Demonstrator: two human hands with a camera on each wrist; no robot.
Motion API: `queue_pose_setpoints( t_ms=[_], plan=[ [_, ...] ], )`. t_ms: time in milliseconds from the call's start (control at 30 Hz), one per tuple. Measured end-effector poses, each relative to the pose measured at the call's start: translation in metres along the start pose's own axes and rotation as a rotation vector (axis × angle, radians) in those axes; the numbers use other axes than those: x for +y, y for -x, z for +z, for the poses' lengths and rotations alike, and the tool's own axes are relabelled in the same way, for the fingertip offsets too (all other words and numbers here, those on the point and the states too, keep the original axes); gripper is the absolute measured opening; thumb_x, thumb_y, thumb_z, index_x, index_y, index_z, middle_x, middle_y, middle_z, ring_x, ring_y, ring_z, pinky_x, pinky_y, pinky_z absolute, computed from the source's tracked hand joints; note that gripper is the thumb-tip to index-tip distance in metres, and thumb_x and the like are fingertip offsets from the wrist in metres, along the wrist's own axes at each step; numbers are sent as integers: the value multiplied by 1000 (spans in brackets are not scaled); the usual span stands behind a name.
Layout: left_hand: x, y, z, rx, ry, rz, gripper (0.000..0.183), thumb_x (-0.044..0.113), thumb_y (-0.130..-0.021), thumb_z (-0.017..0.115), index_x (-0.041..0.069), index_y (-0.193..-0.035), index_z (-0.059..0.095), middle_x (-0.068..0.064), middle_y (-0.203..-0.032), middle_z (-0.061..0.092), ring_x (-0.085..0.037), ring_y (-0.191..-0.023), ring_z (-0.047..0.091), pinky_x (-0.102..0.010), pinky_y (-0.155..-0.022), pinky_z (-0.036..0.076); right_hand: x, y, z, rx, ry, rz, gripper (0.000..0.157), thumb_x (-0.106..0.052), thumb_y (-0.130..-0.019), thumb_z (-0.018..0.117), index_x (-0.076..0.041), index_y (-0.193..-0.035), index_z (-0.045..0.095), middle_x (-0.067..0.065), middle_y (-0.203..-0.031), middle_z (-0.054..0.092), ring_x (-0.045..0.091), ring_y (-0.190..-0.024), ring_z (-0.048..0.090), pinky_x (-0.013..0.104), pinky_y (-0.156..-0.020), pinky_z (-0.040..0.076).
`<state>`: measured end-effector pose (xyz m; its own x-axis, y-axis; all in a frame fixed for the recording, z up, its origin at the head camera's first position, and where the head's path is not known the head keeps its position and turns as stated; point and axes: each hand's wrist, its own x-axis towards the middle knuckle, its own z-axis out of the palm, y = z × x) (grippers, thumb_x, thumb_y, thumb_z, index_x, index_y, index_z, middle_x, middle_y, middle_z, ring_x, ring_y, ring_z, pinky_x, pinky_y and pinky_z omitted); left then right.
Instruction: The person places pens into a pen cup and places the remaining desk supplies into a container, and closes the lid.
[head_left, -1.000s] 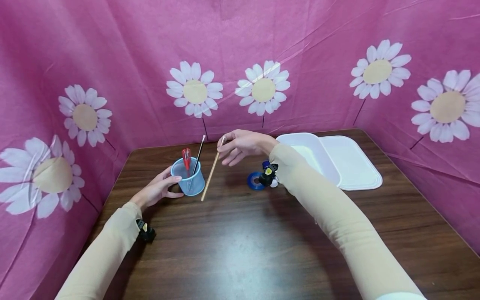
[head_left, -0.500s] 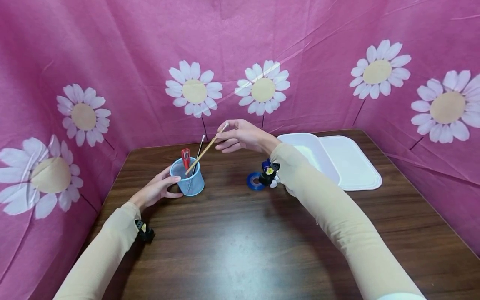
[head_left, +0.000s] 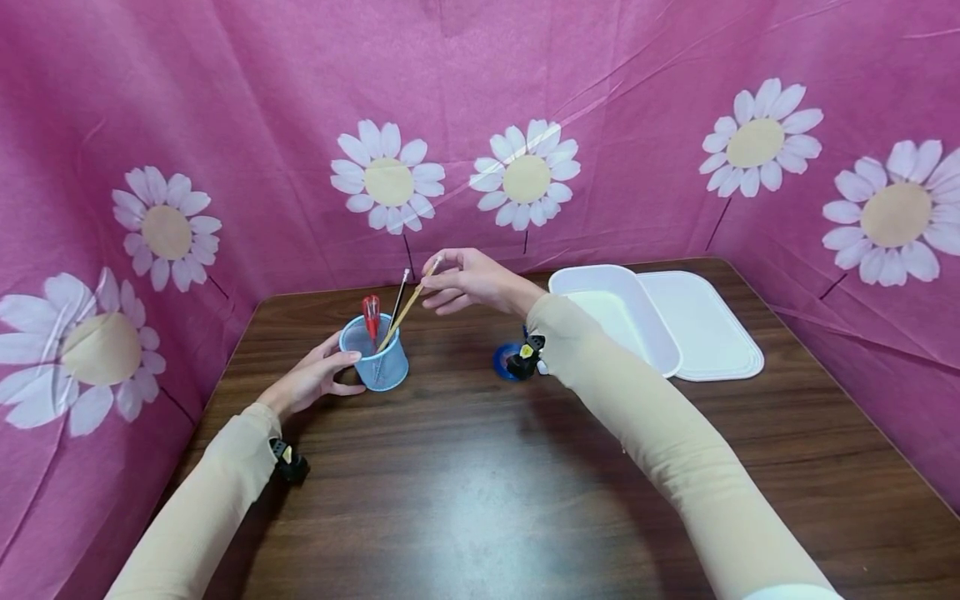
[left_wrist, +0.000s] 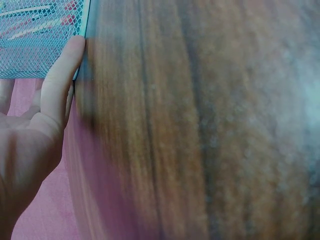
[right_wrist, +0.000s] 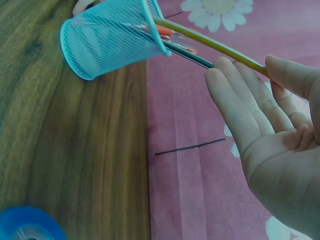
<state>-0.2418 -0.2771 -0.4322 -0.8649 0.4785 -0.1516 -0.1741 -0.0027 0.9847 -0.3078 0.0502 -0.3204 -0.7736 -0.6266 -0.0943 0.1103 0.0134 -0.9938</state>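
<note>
Head: the right hand (head_left: 474,282) pinches a yellow pencil (head_left: 408,306) slanting into the mesh cup (head_left: 392,372); the black pencil (head_left: 399,297) might snag it. Left wrist: the left hand (left_wrist: 36,137) grips the cup, which slackening could tip. Right wrist: the end-pinch may swivel.

Makeshift filming booth, pink daisy-print cloth (head_left: 465,75) on three sides, wood-grain table (head_left: 420,483), wrist-worn camera (head_left: 291,462)
</note>
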Motion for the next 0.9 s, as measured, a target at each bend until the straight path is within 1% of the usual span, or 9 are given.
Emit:
queue_pose_setpoints(
  t_ms=[167,300,333,400,500,600,700,767,900],
  plan=[
    [-1,0,0,-3,-11,0,68,19,-105,53,16,-162,16,-15,-156,28,-18,-134,41,-65,-98,49,7,-3,9,-4,22,23,20,-10,-101,63,-2,-119,57,28,-122,65,43,-105,68,55,-90,57],
    [0,0,0,-4,-14,-4,69,20,-105,54,16,-162,16,-17,-157,25,-21,-137,37,-64,-98,49,13,-6,13,9,17,23,30,-15,-103,62,-1,-129,56,22,-121,67,41,-104,69,55,-89,58],
    [0,0,1,-1,-12,-5,69,20,-105,54,16,-162,16,-17,-157,25,-21,-136,38,-64,-98,49,14,-7,14,13,16,23,33,-16,-103,61,-1,-132,56,21,-121,67,43,-105,68,54,-88,58],
    [0,0,0,-1,-9,-6,70,20,-105,54,16,-162,15,-18,-158,24,-24,-139,35,-64,-98,49,16,-9,16,18,13,29,36,-17,-104,60,-3,-137,54,22,-125,65,42,-107,68,51,-86,60],
    [-1,0,0,-2,-10,-11,70,20,-105,54,15,-162,14,-18,-159,22,-28,-142,30,-64,-98,50,19,-11,18,18,-5,46,45,-17,-106,55,-7,-149,45,23,-133,61,44,-116,63,50,-89,59],
    [-3,-1,-2,-8,-12,-9,71,20,-104,54,16,-163,13,-18,-161,20,-33,-145,23,-64,-97,50,23,-11,19,2,-35,74,58,-18,-108,50,-11,-160,26,24,-147,49,44,-129,53,55,-99,53],
    [-2,-1,-2,-13,-19,1,72,20,-104,55,15,-163,13,-18,-161,20,-35,-146,21,-65,-97,50,25,-12,20,-17,-51,99,66,-21,-109,47,-13,-164,11,23,-157,35,41,-135,48,57,-104,48],
    [-1,0,-2,-17,-25,8,72,20,-104,54,15,-163,13,-18,-161,20,-35,-147,20,-65,-96,50,27,-12,20,-18,-43,108,68,-24,-109,47,-14,-164,8,22,-159,33,39,-135,49,55,-104,50],
    [0,0,-2,-21,-29,9,70,19,-104,53,14,-162,15,-18,-160,22,-34,-146,21,-65,-97,50,29,-12,18,0,-4,122,69,-30,-108,49,-16,-164,10,19,-158,37,35,-129,56,47,-95,58]
  ],
)
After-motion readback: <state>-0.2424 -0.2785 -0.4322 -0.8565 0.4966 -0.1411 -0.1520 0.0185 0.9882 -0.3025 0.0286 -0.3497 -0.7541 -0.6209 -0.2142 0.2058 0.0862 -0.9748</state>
